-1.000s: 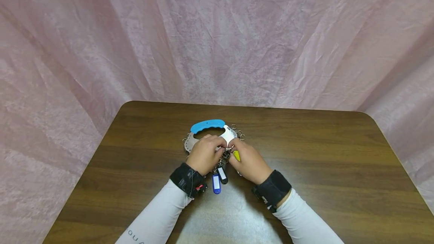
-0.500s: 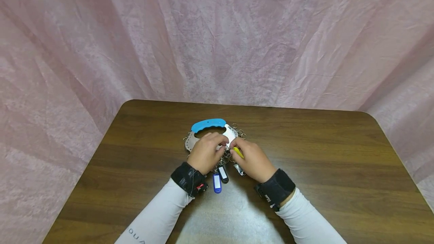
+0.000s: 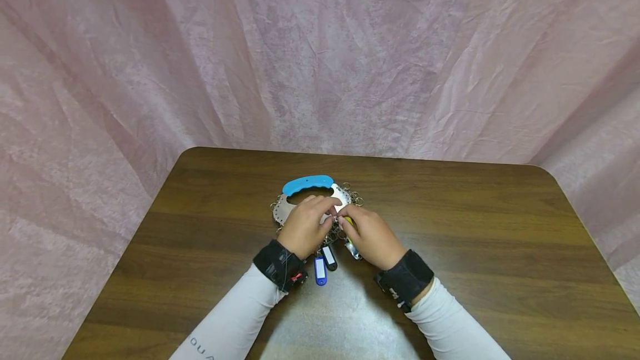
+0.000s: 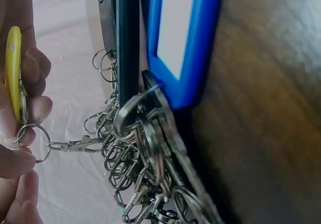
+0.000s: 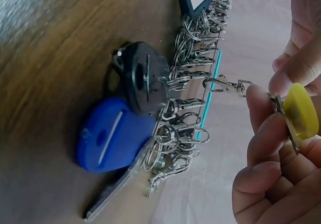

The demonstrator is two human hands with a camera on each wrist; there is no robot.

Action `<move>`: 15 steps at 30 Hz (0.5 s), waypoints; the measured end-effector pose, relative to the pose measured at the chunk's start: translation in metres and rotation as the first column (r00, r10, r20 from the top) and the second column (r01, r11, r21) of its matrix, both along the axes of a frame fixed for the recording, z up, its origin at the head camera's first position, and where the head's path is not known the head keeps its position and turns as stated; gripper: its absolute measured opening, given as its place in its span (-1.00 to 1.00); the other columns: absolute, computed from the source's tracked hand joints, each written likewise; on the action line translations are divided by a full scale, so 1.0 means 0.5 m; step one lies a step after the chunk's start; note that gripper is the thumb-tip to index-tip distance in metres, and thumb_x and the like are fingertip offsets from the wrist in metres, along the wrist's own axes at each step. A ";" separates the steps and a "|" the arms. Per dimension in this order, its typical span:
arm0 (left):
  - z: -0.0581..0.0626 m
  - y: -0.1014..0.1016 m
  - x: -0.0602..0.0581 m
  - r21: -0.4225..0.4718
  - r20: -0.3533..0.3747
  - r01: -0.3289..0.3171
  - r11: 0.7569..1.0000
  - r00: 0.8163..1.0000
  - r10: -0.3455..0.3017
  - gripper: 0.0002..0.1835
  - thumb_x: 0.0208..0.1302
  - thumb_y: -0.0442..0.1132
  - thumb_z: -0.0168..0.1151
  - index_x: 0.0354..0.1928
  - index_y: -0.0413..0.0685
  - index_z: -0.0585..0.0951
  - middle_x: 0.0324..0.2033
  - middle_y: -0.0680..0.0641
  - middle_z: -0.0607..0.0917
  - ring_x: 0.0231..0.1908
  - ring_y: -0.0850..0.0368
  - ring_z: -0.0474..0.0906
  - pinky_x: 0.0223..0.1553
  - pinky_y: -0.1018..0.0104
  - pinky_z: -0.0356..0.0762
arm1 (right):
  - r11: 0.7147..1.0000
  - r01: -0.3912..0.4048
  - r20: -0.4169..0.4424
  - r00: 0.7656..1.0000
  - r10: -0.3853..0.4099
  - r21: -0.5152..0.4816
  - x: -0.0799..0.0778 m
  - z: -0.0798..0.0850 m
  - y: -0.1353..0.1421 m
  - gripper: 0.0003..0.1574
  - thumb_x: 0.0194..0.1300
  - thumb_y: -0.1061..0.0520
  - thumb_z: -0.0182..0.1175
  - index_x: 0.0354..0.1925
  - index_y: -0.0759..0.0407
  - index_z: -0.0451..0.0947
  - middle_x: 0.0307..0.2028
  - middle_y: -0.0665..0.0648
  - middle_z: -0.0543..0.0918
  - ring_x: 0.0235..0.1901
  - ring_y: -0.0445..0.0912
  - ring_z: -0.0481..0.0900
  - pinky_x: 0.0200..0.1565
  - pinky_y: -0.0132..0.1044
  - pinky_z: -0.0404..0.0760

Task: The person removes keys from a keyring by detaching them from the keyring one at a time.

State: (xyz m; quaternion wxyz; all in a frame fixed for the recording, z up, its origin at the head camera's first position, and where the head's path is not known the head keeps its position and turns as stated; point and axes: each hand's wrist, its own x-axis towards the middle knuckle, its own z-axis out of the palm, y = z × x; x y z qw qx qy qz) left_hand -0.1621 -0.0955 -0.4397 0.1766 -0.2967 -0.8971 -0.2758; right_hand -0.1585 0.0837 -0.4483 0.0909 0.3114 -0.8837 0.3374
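Yellow piece [image 5: 302,112] shifted, ring [image 4: 46,132] clearest from left wrist

**Curtained-Off Indoor Work Spot**

Draped pale pink, velvety fabric curtains [image 3: 320,60] stand behind a brown, round-cornered, wood-grain table [image 3: 475,226], marking a screened indoor workspace (home, office or lab, the pictures cannot tell).

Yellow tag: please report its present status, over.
Right hand holds yellow tag. Left hand pinches metal ring. Ring linked to clasp. Other rings crowd near clasp.
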 end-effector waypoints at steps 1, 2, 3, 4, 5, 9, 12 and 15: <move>0.000 0.000 0.000 0.005 -0.001 0.000 1.000 1.000 0.000 -0.66 0.09 -0.40 0.33 -0.07 -0.01 0.57 -0.37 0.11 0.59 -0.29 0.27 0.42 -0.27 0.36 0.42 | 1.000 0.001 0.003 1.000 -0.001 0.000 0.000 -0.001 0.000 -0.94 0.35 0.22 0.11 -0.22 0.14 0.52 -0.33 -0.05 0.56 -0.32 -0.22 0.50 -0.25 -0.22 0.52; 0.000 0.001 0.000 0.007 -0.002 0.001 1.000 1.000 -0.001 -0.66 0.09 -0.40 0.33 -0.06 -0.01 0.57 -0.37 0.10 0.59 -0.30 0.26 0.42 -0.27 0.36 0.42 | 1.000 0.002 0.008 1.000 -0.002 -0.003 0.000 -0.001 0.001 -0.94 0.35 0.22 0.11 -0.22 0.14 0.52 -0.33 -0.05 0.55 -0.33 -0.22 0.50 -0.25 -0.22 0.52; 0.000 0.001 0.001 0.011 -0.001 0.001 1.000 1.000 -0.001 -0.66 0.08 -0.40 0.34 -0.06 -0.02 0.57 -0.36 0.09 0.59 -0.29 0.25 0.43 -0.27 0.35 0.43 | 1.000 0.004 0.011 1.000 -0.003 -0.006 0.000 -0.001 0.001 -0.94 0.36 0.22 0.10 -0.21 0.14 0.52 -0.33 -0.05 0.55 -0.33 -0.22 0.49 -0.25 -0.22 0.52; -0.001 0.000 0.000 0.013 0.004 0.001 1.000 1.000 -0.001 -0.66 0.08 -0.40 0.34 -0.07 -0.03 0.58 -0.34 0.08 0.59 -0.29 0.25 0.43 -0.27 0.35 0.43 | 1.000 0.007 0.013 1.000 -0.007 -0.007 0.000 -0.001 0.001 -0.94 0.36 0.22 0.10 -0.21 0.14 0.52 -0.33 -0.05 0.55 -0.33 -0.21 0.49 -0.25 -0.22 0.51; -0.002 0.000 0.000 0.015 0.010 0.000 1.000 1.000 0.000 -0.66 0.08 -0.39 0.35 -0.07 -0.03 0.58 -0.32 0.06 0.59 -0.28 0.24 0.44 -0.26 0.34 0.44 | 1.000 0.010 0.015 1.000 -0.010 -0.008 0.000 -0.001 0.001 -0.94 0.36 0.21 0.10 -0.21 0.14 0.51 -0.34 -0.05 0.54 -0.33 -0.21 0.49 -0.26 -0.21 0.51; -0.010 -0.004 -0.002 0.008 0.056 -0.033 0.999 0.998 0.032 -0.74 0.08 -0.36 0.37 -0.15 -0.03 0.61 -0.27 0.05 0.57 -0.27 0.24 0.45 -0.25 0.33 0.46 | 1.000 0.026 0.029 0.999 -0.026 -0.007 0.001 -0.001 0.001 -0.95 0.39 0.20 0.07 -0.22 0.11 0.49 -0.38 -0.07 0.50 -0.38 -0.21 0.46 -0.30 -0.21 0.49; -0.017 -0.007 -0.004 -0.018 0.092 -0.069 0.997 0.993 0.070 -0.85 0.12 -0.32 0.35 -0.25 0.00 0.62 -0.31 0.09 0.54 -0.32 0.26 0.43 -0.29 0.36 0.45 | 1.000 0.030 0.044 0.999 -0.030 -0.007 0.002 -0.001 0.000 -0.94 0.39 0.20 0.06 -0.21 0.11 0.48 -0.41 -0.08 0.48 -0.41 -0.20 0.44 -0.32 -0.22 0.48; -0.022 -0.008 -0.005 -0.033 0.115 -0.084 0.996 0.990 0.087 -0.92 0.16 -0.28 0.33 -0.31 0.01 0.63 -0.34 0.10 0.53 -0.36 0.28 0.42 -0.33 0.38 0.43 | 1.000 0.030 0.053 0.998 -0.030 -0.008 0.002 -0.001 0.000 -0.94 0.40 0.20 0.06 -0.21 0.10 0.48 -0.41 -0.08 0.47 -0.42 -0.20 0.43 -0.33 -0.23 0.47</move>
